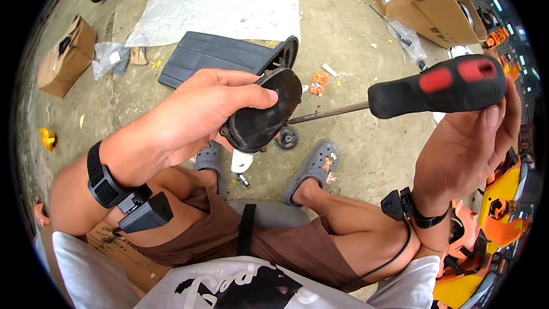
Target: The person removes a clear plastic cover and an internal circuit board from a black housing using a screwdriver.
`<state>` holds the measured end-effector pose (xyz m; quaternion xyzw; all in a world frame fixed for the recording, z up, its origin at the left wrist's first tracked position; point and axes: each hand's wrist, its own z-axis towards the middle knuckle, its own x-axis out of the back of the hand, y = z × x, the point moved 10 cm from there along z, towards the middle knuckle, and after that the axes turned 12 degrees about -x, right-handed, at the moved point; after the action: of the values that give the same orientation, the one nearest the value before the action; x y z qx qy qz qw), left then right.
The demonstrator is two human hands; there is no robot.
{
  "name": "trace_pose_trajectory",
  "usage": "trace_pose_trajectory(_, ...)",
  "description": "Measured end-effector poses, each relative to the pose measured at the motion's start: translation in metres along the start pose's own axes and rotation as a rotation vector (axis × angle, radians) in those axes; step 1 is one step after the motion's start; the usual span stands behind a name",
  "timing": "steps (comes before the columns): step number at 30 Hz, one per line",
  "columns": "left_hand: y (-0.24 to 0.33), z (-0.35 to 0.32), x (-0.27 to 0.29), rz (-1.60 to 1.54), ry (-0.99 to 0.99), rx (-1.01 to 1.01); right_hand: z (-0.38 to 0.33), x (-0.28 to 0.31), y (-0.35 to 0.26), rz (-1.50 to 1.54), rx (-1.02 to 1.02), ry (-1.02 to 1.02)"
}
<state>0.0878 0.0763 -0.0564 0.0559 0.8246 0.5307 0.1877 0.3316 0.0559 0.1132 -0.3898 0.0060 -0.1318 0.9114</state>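
Note:
In front of me, my left hand (197,103) grips a black oval plastic housing (266,115), thumb on its upper face and the other fingers beneath. The housing has small lugs along its rim. My right hand (466,146) holds a screwdriver (423,92) with a thick black and red handle, its fingers partly hidden behind the handle. The steel shaft points left, and its tip meets the housing's right edge. Whether the tip sits in a screw cannot be made out. Below the housing, a small dark gear-like wheel (287,138) lies on the floor.
A dark ribbed plastic bin (214,57) lies on its side beyond my hands, near a white sheet (223,14). Cardboard boxes stand at left (71,60) and far right (420,8). Orange and yellow machine parts (500,229) crowd the right. An orange packet (318,83) lies on the concrete.

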Motion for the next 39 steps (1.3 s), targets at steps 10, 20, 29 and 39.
trace_pose_trajectory(10,-0.005,0.001,-0.002,-0.005,-0.001,0.011,-0.001,0.005,0.007,0.007,-0.035,-0.008)
trace_pose_trajectory(20,0.001,-0.002,-0.004,-0.012,0.007,0.021,-0.004,0.002,0.013,0.045,-0.086,-0.046)
trace_pose_trajectory(29,0.002,-0.002,-0.006,-0.044,-0.003,0.007,-0.005,0.001,0.011,0.011,-0.110,0.014)
trace_pose_trajectory(39,0.003,-0.003,-0.006,-0.045,-0.013,-0.002,-0.004,0.008,0.013,0.038,-0.146,0.025)
